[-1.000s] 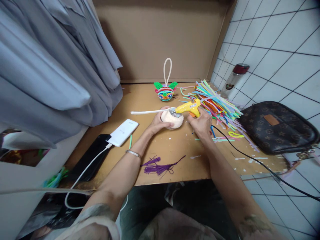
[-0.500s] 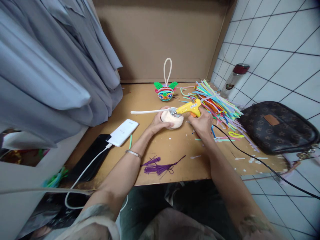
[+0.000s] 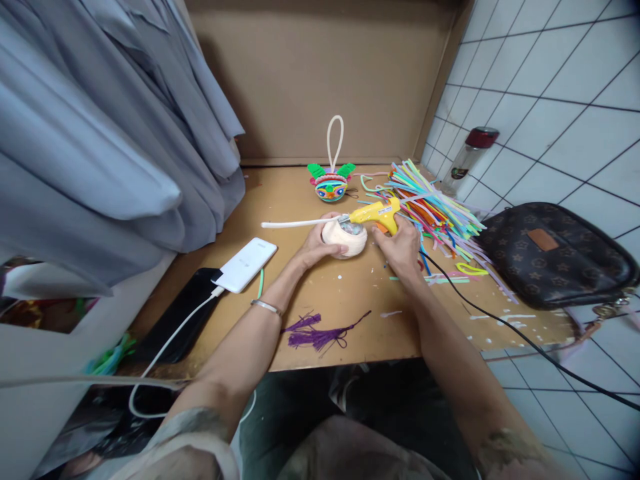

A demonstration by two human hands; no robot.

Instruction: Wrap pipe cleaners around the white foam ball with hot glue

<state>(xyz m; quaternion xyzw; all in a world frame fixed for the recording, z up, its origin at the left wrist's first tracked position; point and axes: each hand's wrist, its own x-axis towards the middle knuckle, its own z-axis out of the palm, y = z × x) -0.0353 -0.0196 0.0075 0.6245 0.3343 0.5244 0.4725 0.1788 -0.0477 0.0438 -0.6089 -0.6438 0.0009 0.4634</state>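
Observation:
My left hand (image 3: 323, 241) is wrapped round a cream-coloured, bowl-shaped piece (image 3: 350, 244) whose open top shows a greyish inside. A white fuzzy stem (image 3: 293, 224) sticks out to the left from behind that hand; its right end meets the piece's rim. In my right hand (image 3: 401, 245) is a yellow hot glue gun (image 3: 376, 212), gripped by its handle, with fingers near the orange trigger. Its nozzle points left, at the far rim of the cream piece, close to the stem's end. I cannot tell whether the tip touches.
Behind stands a colourful animal-head ornament (image 3: 332, 188) with a loop. Pipe cleaners (image 3: 435, 203) lie heaped at the right, near a bottle (image 3: 465, 160) and a brown bag (image 3: 560, 257). Purple tassels (image 3: 320, 337) lie in front; a white power bank (image 3: 247, 265) rests left. The gun's black cord (image 3: 500, 320) trails right.
The glue gun's nozzle has shifted slightly left and up, from inside the cream piece's opening to its far rim. My right hand moved with it; my left hand stayed still.

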